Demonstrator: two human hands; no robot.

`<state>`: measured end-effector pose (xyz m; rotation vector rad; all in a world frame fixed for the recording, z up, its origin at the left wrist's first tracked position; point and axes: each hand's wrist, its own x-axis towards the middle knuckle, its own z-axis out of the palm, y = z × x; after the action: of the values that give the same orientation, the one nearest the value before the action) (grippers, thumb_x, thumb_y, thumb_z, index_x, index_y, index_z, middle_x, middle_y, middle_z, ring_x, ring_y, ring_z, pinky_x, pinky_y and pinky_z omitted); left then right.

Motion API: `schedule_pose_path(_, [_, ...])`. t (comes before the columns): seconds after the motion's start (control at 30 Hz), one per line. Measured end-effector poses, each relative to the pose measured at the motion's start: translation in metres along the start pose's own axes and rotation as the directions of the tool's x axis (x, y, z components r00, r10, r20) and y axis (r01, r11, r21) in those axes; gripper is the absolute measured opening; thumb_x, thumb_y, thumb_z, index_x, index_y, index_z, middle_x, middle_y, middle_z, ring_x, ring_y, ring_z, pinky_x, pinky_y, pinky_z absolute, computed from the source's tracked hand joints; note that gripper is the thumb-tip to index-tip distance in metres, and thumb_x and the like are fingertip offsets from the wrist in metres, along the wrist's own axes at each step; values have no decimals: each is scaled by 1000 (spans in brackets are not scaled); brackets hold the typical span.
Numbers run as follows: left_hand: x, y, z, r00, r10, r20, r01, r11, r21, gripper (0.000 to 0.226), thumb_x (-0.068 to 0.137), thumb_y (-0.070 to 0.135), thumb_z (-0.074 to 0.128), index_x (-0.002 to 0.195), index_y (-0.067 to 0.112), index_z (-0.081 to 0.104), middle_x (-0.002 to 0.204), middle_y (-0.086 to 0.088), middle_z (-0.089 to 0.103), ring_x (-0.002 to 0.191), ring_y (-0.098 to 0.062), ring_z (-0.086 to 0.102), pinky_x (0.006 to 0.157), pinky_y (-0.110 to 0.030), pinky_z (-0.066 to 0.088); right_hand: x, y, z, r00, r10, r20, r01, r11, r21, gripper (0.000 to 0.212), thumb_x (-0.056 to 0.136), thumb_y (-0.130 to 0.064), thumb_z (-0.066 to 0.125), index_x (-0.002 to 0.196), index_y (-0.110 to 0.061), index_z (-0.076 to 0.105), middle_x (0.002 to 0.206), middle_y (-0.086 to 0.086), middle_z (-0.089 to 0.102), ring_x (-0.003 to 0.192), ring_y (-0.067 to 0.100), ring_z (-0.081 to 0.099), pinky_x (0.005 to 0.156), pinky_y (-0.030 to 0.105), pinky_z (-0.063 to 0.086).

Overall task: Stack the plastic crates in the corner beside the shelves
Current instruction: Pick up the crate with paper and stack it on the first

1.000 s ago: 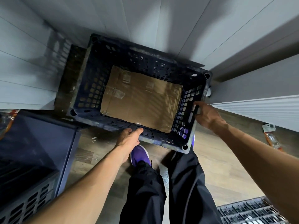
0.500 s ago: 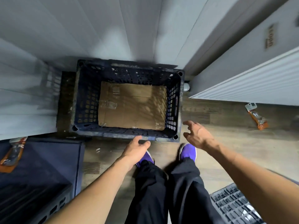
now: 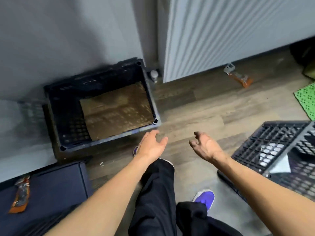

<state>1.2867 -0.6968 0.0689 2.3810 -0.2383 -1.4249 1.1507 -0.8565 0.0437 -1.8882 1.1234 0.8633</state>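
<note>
Left hand empty, fingers loosely spread, hovering just off near rim of dark crate. Right hand empty, fingers curled apart, over wood floor. Crate sits in wall corner, cardboard sheet lining bottom. Second crate lower right, apart from both hands.

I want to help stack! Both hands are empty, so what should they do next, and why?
Probably reach the right hand and left hand to the black crate lying on the floor at right. The dark crate already sits in the corner.
</note>
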Motion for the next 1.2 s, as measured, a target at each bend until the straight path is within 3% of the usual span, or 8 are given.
schedule_pose_path(0.2, [-34,52,104,993,94,71,-102,987,125,60,90,52,55,141,21,46,147,-5,47,134,-21,46,111,-32,36,-33,113,-4,992,66,-105,-44,979,199,59,96,-35,52,145,-3,42,142,20,51,135,32,44,112,34,32])
schedule_pose_path(0.37, [-87,100,202,970,123,211,-174,954,243,62,90,48,57,142,18,45,143,-9,51,130,-22,51,109,-33,39,-86,238,-23,968,193,-162,-125,926,356,61,95,-39,52,145,-6,43,144,18,51,133,30,48,111,36,37])
schedule_pose_path(0.47, [-118,129,255,950,124,285,-220,916,334,62,90,47,57,143,17,44,142,-9,52,129,-22,52,108,-33,39,-123,316,-28,930,320,-181,-201,855,479,58,93,-41,52,140,-9,48,139,17,55,127,32,53,106,40,43])
schedule_pose_path(0.63, [-144,160,319,931,105,350,-265,852,452,61,90,44,60,142,15,46,138,-11,55,123,-24,56,107,-35,42,-177,408,-23,855,495,-155,-283,695,661,60,95,-44,48,148,-15,40,147,8,48,132,27,50,107,41,41])
schedule_pose_path(0.97, [-123,206,402,891,120,438,-385,709,591,64,92,45,57,147,17,38,138,-9,56,124,-27,55,106,-37,41,-207,498,18,759,651,-34,-351,453,819,60,96,-46,47,147,-15,40,147,8,48,133,29,47,109,44,39])
schedule_pose_path(1.2, [-77,224,435,867,115,486,-434,654,620,70,94,44,55,151,16,27,150,-13,44,133,-30,48,110,-40,39,-184,523,36,706,707,53,-445,383,810,60,97,-45,48,150,-20,36,151,7,44,134,29,47,111,44,38])
